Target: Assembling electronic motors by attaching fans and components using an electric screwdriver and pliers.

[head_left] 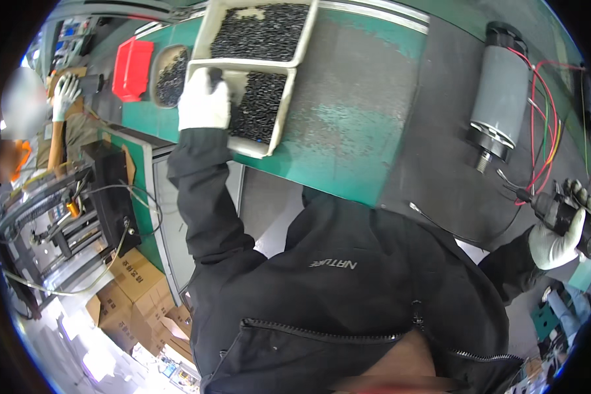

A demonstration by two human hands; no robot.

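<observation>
My left hand (205, 105), in a white glove with dark fingertips, is over the left side of a pale bin (267, 152) of small black parts (259, 108). Its fingers are curled in; whatever they hold is hidden. At the far right my right hand (555, 244), also gloved, is wrapped round a black handheld power tool (553, 211) whose narrow tip points up and left. Beyond that tip lies a large grey cylindrical motor (502, 92) with a threaded shaft. Red, green and yellow wires (546, 131) run beside it.
A second pale bin (203, 33) of black parts adjoins the first. Left of them are a small oval tray (156, 88) and a red bin (132, 69). The worn green bench (348, 141) meets a grey mat (433, 144). Another person's gloved hand (65, 92) and cardboard boxes (134, 276) are at left.
</observation>
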